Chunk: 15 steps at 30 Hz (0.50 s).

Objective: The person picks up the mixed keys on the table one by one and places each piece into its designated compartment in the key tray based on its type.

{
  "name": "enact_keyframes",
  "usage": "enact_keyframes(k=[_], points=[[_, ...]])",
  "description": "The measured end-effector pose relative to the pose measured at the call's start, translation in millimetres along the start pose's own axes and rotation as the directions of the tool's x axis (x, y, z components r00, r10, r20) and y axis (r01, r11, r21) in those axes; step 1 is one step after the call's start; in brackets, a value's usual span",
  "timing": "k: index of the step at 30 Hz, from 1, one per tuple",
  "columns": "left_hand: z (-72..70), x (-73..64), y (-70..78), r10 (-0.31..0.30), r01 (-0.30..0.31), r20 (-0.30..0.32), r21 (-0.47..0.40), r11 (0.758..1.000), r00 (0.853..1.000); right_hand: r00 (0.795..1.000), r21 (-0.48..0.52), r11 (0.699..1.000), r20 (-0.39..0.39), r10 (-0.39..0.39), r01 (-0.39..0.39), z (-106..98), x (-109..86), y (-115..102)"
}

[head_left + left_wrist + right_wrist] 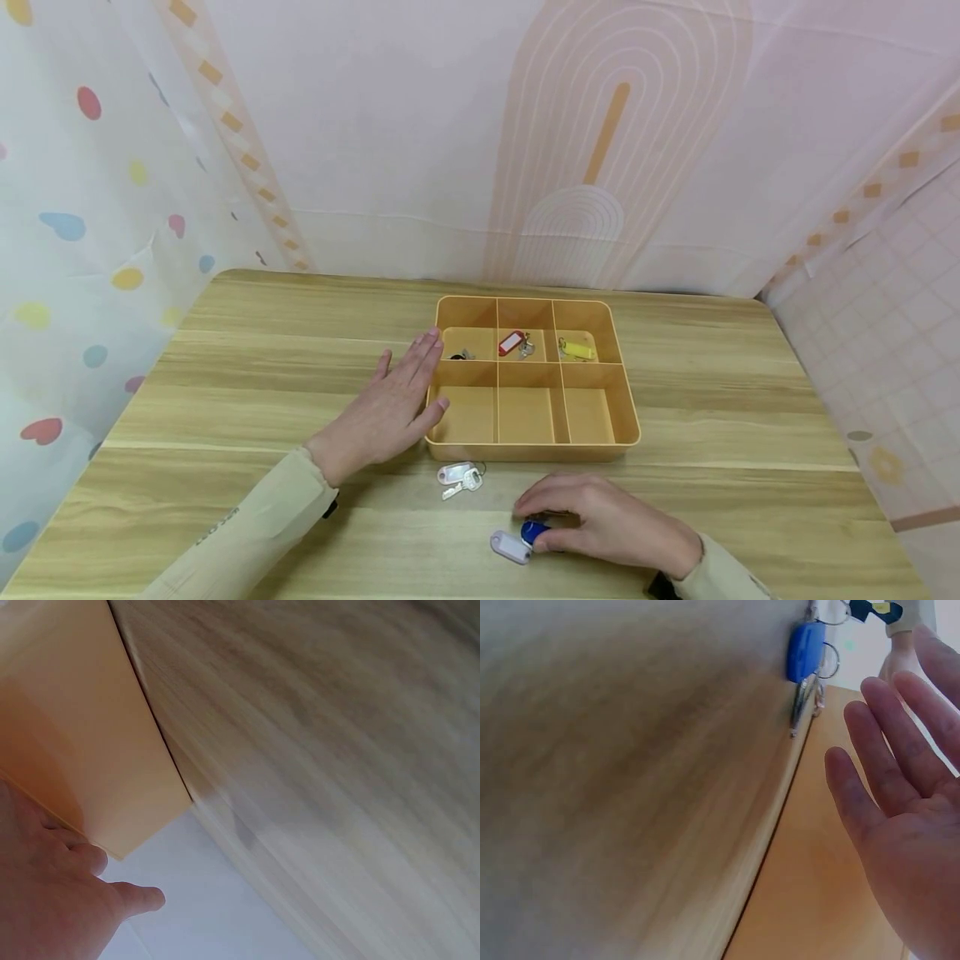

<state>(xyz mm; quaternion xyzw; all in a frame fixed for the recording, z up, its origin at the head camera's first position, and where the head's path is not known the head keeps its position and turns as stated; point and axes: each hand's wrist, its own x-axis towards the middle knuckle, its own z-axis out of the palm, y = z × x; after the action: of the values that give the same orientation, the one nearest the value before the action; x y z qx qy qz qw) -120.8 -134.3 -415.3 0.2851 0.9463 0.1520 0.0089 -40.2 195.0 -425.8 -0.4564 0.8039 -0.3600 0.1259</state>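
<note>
My left hand (386, 408) rests against the left side of an orange divided tray (532, 452), its fingers straight along the rim. My right hand (607, 521) hovers low over the table, fingers loosely bent around a blue key tag (533, 532). In the right wrist view those fingers are spread apart, and the blue key tag (805, 651) with its ring and key lies on the table beyond them. A pale purple key tag (511, 547) lies beside it. Closer to the tray lies a pale pink key tag (455, 473) with silver keys (471, 479).
The tray's back row holds a key with a dark head (458, 357), a red key tag (511, 342) with keys and a yellow key tag (577, 350). Dividers split the tray into several compartments. A patterned curtain (390, 150) hangs behind the wooden table (712, 392).
</note>
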Motion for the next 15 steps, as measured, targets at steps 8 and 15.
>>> enact_keyframes(k=[8,15], points=[[0.7,0.1,-0.1,0.000,-0.001,-0.005,-0.004,1.000,1.000,0.998,-0.029,0.999,0.040,0.038,-0.037,3.6,0.9,3.8],[0.8,0.1,0.2,0.001,-0.001,-0.006,-0.008,1.000,1.000,0.998,-0.069,0.997,0.044,0.043,-0.040,4.2,-0.3,6.6]])
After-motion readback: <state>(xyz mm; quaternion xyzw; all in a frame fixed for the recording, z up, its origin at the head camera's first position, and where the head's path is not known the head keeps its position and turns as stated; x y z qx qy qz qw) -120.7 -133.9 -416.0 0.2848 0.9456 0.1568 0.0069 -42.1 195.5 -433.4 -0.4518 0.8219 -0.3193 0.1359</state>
